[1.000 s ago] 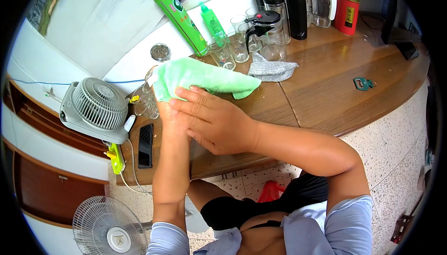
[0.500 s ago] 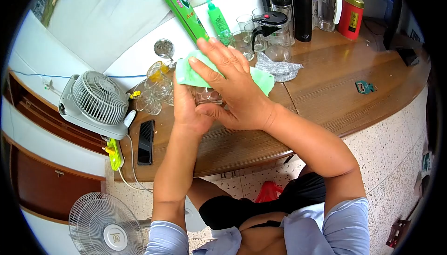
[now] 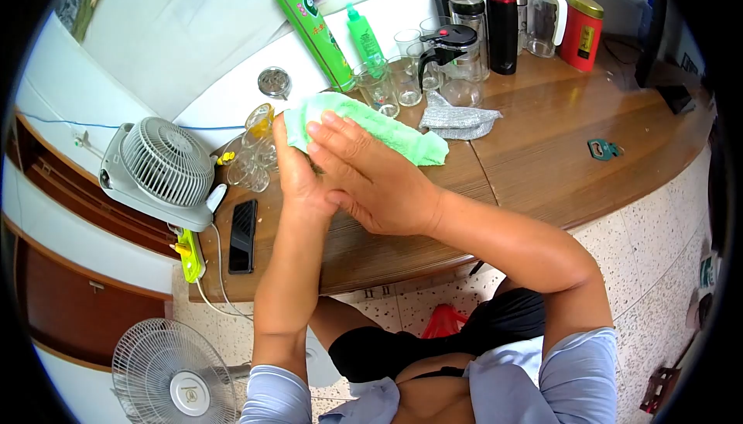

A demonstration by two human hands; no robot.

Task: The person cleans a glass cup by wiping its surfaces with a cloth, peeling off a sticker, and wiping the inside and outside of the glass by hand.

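Observation:
A light green cloth [image 3: 402, 139] is draped over and between my two hands above the table's front. My left hand [image 3: 298, 180] is on the left, palm inward, its fingers mostly hidden behind the cloth. The drinking glass seen between the hands a moment ago is now covered by my right hand and the cloth. My right hand [image 3: 379, 176] presses the cloth from the right, fingers long and close together, its thumb near my left palm. Just beyond stand several clear glasses [image 3: 378, 91] and a grey cloth [image 3: 460, 118].
A small fan [image 3: 166, 161], a phone [image 3: 243, 236] and upturned stemmed glasses [image 3: 249, 170] are on the left. At the back stand a green spray can [image 3: 313, 33], a green bottle [image 3: 364, 35], a teapot [image 3: 463, 56], a black flask [image 3: 501, 29] and a red tin [image 3: 582, 33]. A bottle opener [image 3: 602, 149] lies right.
My right hand has moved slightly down and turned flatter, covering the glass. The cloth has shifted and spread, and both hands are a little lower, uncovering glasses behind.

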